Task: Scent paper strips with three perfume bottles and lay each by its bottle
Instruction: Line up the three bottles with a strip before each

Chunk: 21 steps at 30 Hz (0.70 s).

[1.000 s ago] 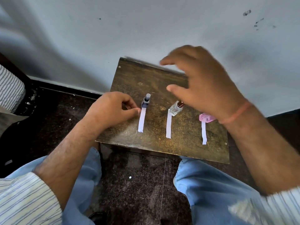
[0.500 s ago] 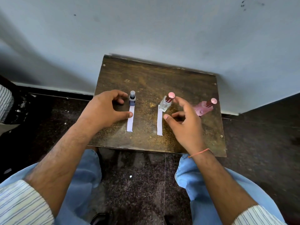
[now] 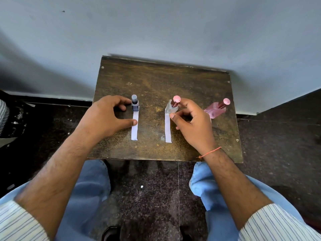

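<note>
I'm in a white shirt with thin dark stripes, sleeves (image 3: pixel 271 223) pushed up my forearms, light blue jeans (image 3: pixel 90 185), and a thin orange thread (image 3: pixel 211 151) round my right wrist.

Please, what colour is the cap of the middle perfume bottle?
Pink cap, on the clear middle bottle; head view.

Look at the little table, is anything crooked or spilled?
Nothing is spilled. The dark bottle, clear bottle and pink bottle stand in a row. The clear and pink ones seem to lean right, maybe from the wide lens. The pink bottle's strip is hidden behind the right hand.
</note>
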### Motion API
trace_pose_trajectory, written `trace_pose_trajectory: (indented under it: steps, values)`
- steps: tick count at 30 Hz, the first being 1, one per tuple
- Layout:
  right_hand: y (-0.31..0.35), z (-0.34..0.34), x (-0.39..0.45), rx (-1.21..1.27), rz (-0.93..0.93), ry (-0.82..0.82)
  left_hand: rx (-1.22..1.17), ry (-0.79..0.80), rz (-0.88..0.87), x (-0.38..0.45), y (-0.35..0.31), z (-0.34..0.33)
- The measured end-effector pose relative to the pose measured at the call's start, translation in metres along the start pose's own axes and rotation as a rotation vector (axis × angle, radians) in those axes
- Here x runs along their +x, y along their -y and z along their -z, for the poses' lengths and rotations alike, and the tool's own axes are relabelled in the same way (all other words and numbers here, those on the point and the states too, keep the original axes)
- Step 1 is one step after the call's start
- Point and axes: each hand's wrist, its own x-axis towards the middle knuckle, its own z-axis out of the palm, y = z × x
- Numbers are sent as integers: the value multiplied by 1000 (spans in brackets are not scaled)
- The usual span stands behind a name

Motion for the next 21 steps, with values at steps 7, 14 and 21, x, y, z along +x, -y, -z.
trace_pose_trajectory:
  steps: [7,14,21]
  values:
    - [1,-2,1,14,-2,17,-6,6,-1,-2,-1,1]
    - [1,-2,3,-7,-2,27,-9,13,5,-3,-2,2]
    - [5,-2,1,-6,-2,15,-3,11,2,-4,-2,2]
